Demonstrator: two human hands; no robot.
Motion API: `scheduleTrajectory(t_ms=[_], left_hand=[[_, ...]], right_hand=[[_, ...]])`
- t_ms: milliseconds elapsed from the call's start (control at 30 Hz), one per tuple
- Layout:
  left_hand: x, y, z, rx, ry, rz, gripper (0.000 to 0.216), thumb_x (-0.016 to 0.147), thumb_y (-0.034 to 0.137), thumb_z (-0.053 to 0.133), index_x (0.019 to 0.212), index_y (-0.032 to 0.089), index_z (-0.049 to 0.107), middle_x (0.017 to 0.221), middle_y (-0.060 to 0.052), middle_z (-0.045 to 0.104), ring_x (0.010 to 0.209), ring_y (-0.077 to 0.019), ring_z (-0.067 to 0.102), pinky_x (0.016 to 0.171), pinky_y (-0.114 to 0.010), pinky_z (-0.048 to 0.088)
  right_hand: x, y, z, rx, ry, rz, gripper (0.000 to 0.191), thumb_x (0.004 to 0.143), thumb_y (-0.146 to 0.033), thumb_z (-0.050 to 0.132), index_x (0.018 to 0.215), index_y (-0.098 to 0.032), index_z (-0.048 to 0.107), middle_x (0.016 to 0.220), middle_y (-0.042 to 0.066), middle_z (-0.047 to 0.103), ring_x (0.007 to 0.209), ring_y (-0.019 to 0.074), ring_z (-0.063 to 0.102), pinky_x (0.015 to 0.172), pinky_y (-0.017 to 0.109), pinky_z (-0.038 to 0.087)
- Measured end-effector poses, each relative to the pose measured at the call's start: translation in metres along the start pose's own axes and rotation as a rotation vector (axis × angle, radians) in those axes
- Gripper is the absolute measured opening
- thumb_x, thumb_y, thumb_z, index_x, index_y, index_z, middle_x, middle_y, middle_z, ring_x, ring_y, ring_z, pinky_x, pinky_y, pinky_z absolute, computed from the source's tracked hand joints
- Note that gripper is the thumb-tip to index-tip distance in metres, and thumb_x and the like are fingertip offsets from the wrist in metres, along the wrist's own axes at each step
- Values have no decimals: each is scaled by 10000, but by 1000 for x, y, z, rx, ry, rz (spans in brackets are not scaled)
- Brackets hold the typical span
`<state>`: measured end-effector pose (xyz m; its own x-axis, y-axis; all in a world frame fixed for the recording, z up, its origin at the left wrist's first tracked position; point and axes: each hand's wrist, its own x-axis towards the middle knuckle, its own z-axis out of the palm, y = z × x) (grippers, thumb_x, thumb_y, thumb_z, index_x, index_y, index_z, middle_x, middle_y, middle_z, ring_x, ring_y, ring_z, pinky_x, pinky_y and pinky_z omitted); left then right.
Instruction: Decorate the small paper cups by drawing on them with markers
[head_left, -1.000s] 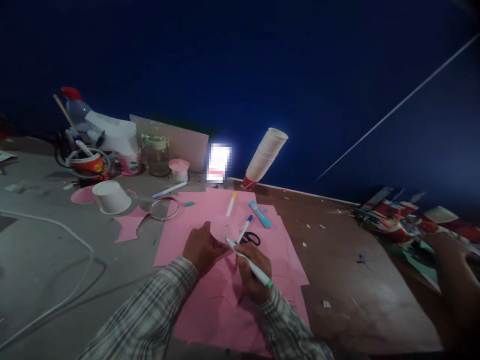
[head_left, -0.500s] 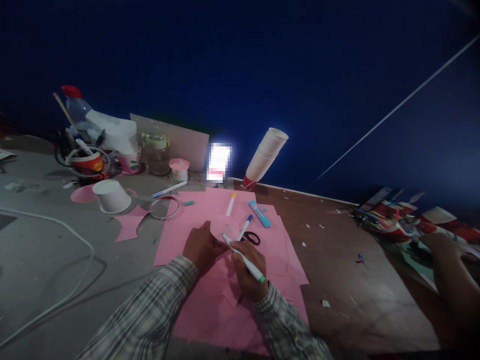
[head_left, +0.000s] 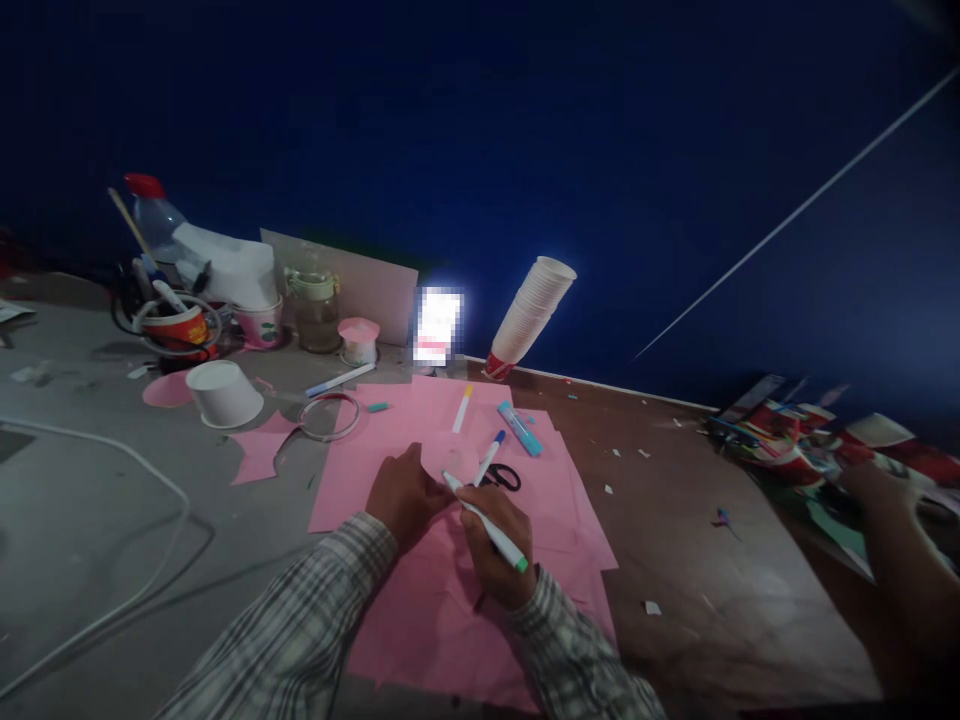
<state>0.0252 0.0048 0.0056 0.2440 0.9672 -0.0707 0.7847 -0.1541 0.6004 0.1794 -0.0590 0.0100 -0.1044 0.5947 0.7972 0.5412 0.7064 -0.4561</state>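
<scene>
While left hand (head_left: 405,497) pinches pink paper piece (head_left: 448,457), right hand (head_left: 499,545) grip clamps white green-capped marker (head_left: 486,522).

Table (head_left: 697,560) in front of me carried pink paper sheets (head_left: 420,610), an upturned white cup (head_left: 223,393), a tape ring (head_left: 328,416), a white cable (head_left: 112,600), a leaning cup stack (head_left: 529,315), paper scraps.

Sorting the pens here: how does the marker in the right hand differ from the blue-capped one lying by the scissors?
The held marker has a green end, the blue-capped marker a blue one. The held marker is gripped, slanted, by the right hand, tip on the pink cup; the blue-capped marker lies loose on the pink paper. Both are slim and white.
</scene>
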Motion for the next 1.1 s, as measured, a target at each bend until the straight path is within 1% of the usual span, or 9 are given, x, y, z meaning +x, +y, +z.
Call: scheduleTrajectory(t_ms=[100, 233, 333, 433, 567, 733, 833, 967, 1100], left_hand=[[-1, 1, -2, -34, -4, -10, 353, 770, 415, 786, 950, 179, 596, 818, -50, 743, 777, -252, 711, 701, -322, 440], [-2, 1, 0, -70, 37, -14, 398, 746, 442, 817, 957, 175, 611, 826, -49, 736, 774, -240, 708, 668, -308, 449], [-2, -1, 5, -35, 94, 6, 436, 749, 413, 824, 1056, 167, 636, 1006, -84, 733, 810, -231, 710, 688, -310, 468], [-2, -2, 8, 30, 135, 36, 446, 762, 400, 819, 1108, 172, 655, 1155, -114, 684, 871, -242, 711, 753, -327, 491], [-1, -1, 6, 49, 90, 2, 390, 785, 397, 802, 1077, 179, 665, 1119, -101, 680, 837, -233, 711, 755, -324, 498], [0, 2, 3, 39, 71, -19, 381, 792, 444, 793, 1024, 176, 654, 999, -81, 693, 804, -237, 714, 699, -312, 484], [0, 2, 3, 31, 54, -27, 388, 797, 429, 796, 1046, 174, 644, 925, -68, 702, 796, -245, 715, 678, -311, 475], [-1, 2, 3, 53, 66, -19, 388, 797, 426, 799, 1040, 164, 649, 980, -87, 704, 810, -245, 713, 692, -318, 478], [-1, 3, 1, 60, 40, -6, 333, 823, 421, 774, 1017, 173, 667, 925, -71, 693, 797, -244, 710, 709, -328, 481]], right_hand=[[-2, -2, -6, -26, 60, 35, 202, 1015, -212, 517, 1107, -213, 696, 845, 67, 767, 675, 199, 726, 599, 325, 605], [-10, 6, -7, -39, 187, 163, 219, 1030, -280, 519, 1163, -215, 681, 854, 61, 733, 643, 185, 699, 560, 311, 591], [-17, 15, -2, 65, 239, 240, 276, 1048, -326, 495, 1255, -219, 642, 838, 41, 695, 598, 161, 648, 531, 301, 569], [-19, 19, 1, 152, 251, 281, 308, 1063, -372, 462, 1254, -213, 643, 838, 36, 676, 543, 133, 576, 519, 302, 553], [-13, 15, -2, 169, 191, 244, 344, 1069, -403, 430, 1158, -204, 696, 782, 44, 688, 600, 174, 631, 594, 362, 575], [-8, 9, -4, 102, 126, 138, 277, 1044, -321, 470, 1073, -212, 724, 735, 43, 702, 672, 207, 680, 677, 393, 567], [-9, 11, -3, 53, 125, 110, 245, 1026, -259, 486, 1071, -215, 723, 727, 36, 717, 672, 203, 685, 700, 381, 562], [-13, 16, -4, -3, 85, 97, 215, 987, -196, 526, 1083, -210, 717, 751, 35, 739, 705, 206, 708, 759, 385, 578], [-12, 16, -4, -36, 82, 60, 216, 973, -176, 533, 1088, -204, 713, 797, 48, 756, 699, 203, 705, 744, 388, 581]])
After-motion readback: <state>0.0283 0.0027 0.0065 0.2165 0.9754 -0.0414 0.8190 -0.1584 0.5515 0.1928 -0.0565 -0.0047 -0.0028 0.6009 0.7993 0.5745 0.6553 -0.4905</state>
